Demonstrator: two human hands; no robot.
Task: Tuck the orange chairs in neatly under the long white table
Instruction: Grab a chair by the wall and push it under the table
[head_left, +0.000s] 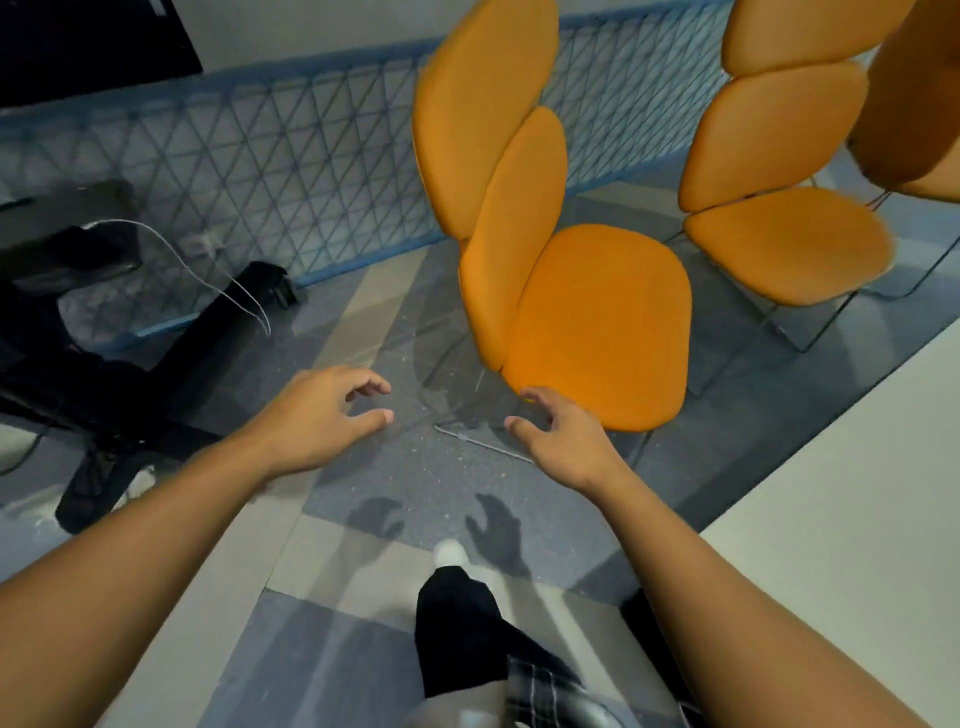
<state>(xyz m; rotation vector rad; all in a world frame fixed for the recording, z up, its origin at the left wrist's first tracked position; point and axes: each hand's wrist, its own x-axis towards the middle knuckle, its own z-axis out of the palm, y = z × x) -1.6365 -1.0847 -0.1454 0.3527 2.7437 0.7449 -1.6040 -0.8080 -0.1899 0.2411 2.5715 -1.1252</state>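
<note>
Grey speckled floor (374, 478) with pale bands, bounded at the back by a blue lattice metal railing (291, 156). The black wheeled base of an office chair (156, 395) stands to the left, with a thin white cable (218, 275) trailing over it. The long white table (857, 530) occupies the right side. The nearest orange padded chair with petal-shaped cushions (597, 327) stands out on the floor, clear of the table edge and not tucked under. A second orange padded chair (789, 244) stands behind it, and a third orange chair (914, 104) shows at the right edge. The person's left hand (322, 415) hovers over the floor, well left of the seat, fingers loosely curled and holding nothing. The right hand (566, 447) is likewise loosely curled and empty, its fingertips (532, 395) at the near edge of the nearest seat. Contact cannot be confirmed.
</note>
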